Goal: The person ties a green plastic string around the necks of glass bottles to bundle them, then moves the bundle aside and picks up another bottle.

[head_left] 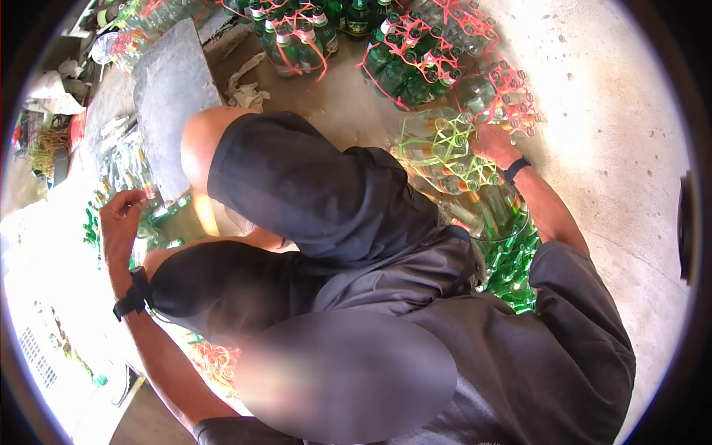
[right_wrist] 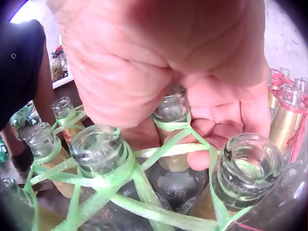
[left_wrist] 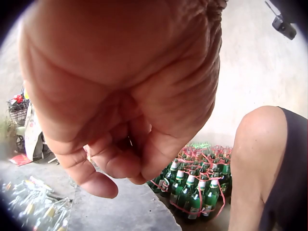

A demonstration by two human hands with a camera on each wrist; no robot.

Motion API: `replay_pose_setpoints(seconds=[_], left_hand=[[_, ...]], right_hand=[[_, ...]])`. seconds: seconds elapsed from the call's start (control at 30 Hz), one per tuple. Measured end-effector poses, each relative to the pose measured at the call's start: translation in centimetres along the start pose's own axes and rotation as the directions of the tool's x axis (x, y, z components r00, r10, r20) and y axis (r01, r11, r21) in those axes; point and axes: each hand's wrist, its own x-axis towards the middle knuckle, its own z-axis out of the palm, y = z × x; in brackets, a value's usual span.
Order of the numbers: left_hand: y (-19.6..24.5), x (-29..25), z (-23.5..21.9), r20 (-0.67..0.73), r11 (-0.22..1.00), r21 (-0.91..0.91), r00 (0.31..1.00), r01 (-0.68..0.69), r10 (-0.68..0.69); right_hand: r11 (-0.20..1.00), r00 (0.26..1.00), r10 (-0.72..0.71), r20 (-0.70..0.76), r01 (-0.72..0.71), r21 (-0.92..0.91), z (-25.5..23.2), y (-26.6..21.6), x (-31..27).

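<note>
My right hand [head_left: 495, 144] reaches to a bundle of clear glass bottles [head_left: 419, 152] laced together with light green plastic strap [right_wrist: 166, 215]. In the right wrist view its fingers curl round a clear bottle neck [right_wrist: 172, 108] among the strap's crossing bands, and the palm hides part of that neck. Open bottle mouths stand around it. My left hand [head_left: 122, 219] hangs in the air beside the left knee. Its fingers bend loosely toward the thumb, and nothing shows between them in the left wrist view.
Green bottles [left_wrist: 192, 192] bound with red strap stand on the floor ahead. A flat grey board [head_left: 174, 96] lies beyond the knee, with loose clear bottles [head_left: 122, 159] left of it. Loose green bottles [head_left: 512, 271] lie close by my right side.
</note>
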Motion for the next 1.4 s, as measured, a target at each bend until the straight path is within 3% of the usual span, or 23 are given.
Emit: replay_pose_setpoints(seconds=[0.6, 0.73, 0.83, 1.03, 1.3, 1.4], left_hand=[[0.7, 0.5, 0.3, 0.024, 0.998, -0.048, 0.999, -0.037, 0.038], [0.6, 0.3, 0.2, 0.014, 0.999, -0.041, 0.999, -0.028, 0.029], [0.7, 0.1, 0.2, 0.003, 0.999, -0.022, 1.0, -0.03, 0.03], [-0.3, -0.1, -0.2, 0.001, 0.993, -0.104, 0.999, -0.05, 0.051], [-1.1, -0.9, -1.7, -0.047, 0.997, -0.069, 0.999, 0.019, -0.023], [-1.5, -1.8, -2.6, -0.085, 0.998, -0.041, 0.995, 0.041, -0.044]], right_hand=[[0.996, 0.991, 0.085, -0.102, -0.088, -0.033, 0.2, 1.1, 0.4], [0.987, 0.987, 0.157, -0.037, -0.158, -0.013, -1.0, 0.1, -0.1], [0.992, 0.988, 0.126, -0.094, -0.125, 0.012, -0.4, 0.7, 0.2], [0.989, 0.992, 0.128, -0.02, -0.125, 0.083, -0.4, 1.5, 0.5], [0.939, 0.998, -0.004, -0.068, 0.027, 0.343, -1.2, 3.6, -0.9], [0.964, 0.989, 0.015, -0.148, 0.025, 0.266, -2.5, 3.2, -2.1]])
